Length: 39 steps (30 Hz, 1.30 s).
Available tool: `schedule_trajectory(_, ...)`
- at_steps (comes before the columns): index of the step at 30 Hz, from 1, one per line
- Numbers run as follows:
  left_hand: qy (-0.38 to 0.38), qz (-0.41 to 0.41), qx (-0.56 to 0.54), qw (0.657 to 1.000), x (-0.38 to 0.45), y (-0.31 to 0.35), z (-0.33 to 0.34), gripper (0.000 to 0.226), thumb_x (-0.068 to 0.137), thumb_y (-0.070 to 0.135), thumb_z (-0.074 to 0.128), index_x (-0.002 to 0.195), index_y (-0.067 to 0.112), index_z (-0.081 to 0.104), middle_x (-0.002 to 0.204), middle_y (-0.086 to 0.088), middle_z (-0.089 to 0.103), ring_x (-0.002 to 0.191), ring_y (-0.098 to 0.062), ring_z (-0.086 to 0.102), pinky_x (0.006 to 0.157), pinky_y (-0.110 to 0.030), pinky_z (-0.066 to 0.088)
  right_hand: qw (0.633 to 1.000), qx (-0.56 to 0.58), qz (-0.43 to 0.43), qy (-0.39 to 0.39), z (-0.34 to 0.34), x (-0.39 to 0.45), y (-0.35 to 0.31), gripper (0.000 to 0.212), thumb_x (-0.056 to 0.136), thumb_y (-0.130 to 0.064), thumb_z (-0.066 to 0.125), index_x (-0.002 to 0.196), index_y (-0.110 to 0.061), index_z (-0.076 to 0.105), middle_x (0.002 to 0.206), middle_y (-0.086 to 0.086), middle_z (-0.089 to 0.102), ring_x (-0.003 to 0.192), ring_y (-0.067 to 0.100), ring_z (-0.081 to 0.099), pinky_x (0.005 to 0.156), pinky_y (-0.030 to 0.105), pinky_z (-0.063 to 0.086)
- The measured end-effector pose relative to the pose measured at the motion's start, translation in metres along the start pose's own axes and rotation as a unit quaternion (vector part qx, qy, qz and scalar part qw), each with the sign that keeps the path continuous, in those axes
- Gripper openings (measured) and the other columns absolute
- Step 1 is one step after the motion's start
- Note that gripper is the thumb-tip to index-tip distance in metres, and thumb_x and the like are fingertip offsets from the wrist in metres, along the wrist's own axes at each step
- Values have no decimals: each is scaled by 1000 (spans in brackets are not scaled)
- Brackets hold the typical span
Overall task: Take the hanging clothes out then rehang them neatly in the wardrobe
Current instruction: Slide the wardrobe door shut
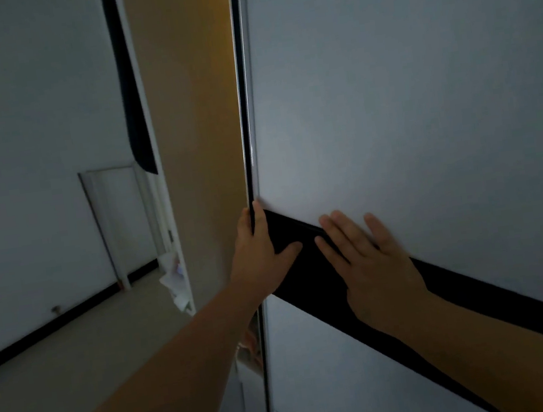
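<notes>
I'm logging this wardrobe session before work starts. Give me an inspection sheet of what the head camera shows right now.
Surface: wardrobe door, pale panel with a black band across it, nearly closed.
Job's things: hanging clothes not visible; a dark garment hangs at the far left.
Clutter: white crumpled items by the tan side panel.
Grips: left hand curls its fingers round the door edge; right hand lies flat on the door.
Cables: nothing seen.
Surroundings: pale wall, light floor, dim lighting.

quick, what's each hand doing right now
Left hand: fingers curled round the wardrobe door edge, gripping it.
Right hand: open, flat against the door, holding nothing.
</notes>
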<state>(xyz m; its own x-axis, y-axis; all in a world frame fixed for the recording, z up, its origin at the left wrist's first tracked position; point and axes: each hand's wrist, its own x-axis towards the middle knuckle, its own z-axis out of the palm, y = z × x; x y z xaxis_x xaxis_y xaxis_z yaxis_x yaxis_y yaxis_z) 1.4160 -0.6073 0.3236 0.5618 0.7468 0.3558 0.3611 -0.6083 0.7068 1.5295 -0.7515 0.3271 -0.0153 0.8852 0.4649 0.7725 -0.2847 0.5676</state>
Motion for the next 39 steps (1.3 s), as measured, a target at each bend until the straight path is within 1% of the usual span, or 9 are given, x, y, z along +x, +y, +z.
schedule_trajectory(4,-10,-36,14,999,13,-10,-4,107,76,50,67,150,20,-5,158,-7,-8,147,-25,3,117,-35,15,998,-45,-3,-34,4,18,-10,65,78,-34,28,139,-11,28,150,11,12,143,27,11,114,49,-17)
schedule_trajectory(7,-10,-44,39,998,23,-21,-7,110,74,53,68,150,16,-3,158,-7,-13,147,-25,0,118,-35,13,996,-85,2,-38,5,33,-19,67,81,-35,22,141,-13,4,150,10,-9,141,26,-10,107,52,-28)
schedule_trajectory(9,-11,-51,42,998,30,-28,-9,112,73,53,69,150,16,-4,157,-7,-15,147,-25,-2,118,-36,12,995,-101,-5,-26,10,42,-25,65,83,-34,17,140,-12,-2,149,11,-14,139,27,-16,105,52,-30)
schedule_trajectory(14,12,-34,51,998,42,-42,-13,105,78,50,65,150,12,-2,157,-11,-18,147,-26,-5,118,-34,8,996,-81,15,-31,21,66,-36,62,79,-29,13,138,-13,22,151,7,11,143,25,12,114,51,-16)
schedule_trajectory(18,33,17,74,997,45,-52,-15,91,87,42,58,149,6,1,157,-14,-16,147,-26,-6,118,-30,4,994,-105,-2,-26,22,80,-44,62,83,-31,16,141,-11,7,152,11,-5,143,27,-8,109,52,-25)
schedule_trajectory(22,24,49,63,997,52,-61,-20,89,89,35,56,149,7,-5,158,-5,-14,147,-18,5,119,-28,17,997,-77,23,-21,27,95,-52,63,79,-29,12,138,-12,23,150,6,12,141,26,8,114,49,-16)
schedule_trajectory(29,16,45,54,997,65,-78,-29,89,91,37,52,148,6,-8,158,-6,-13,147,-15,-2,113,-19,4,999,-38,13,-11,30,113,-60,66,77,-29,19,137,-11,40,150,11,20,140,27,14,116,48,-13)
schedule_trajectory(33,15,44,59,997,72,-85,-33,89,91,39,52,148,7,-7,158,-5,-13,147,-15,-1,115,-21,8,999,-39,3,-6,32,123,-64,65,77,-33,31,138,-11,35,150,10,19,141,29,11,116,48,-13)
schedule_trajectory(39,8,37,69,997,82,-97,-43,88,91,40,51,148,8,-8,158,-5,-15,147,-17,1,119,-30,18,1000,-12,13,13,40,139,-74,66,76,-30,19,137,-10,34,150,13,18,143,28,-1,116,48,-13)
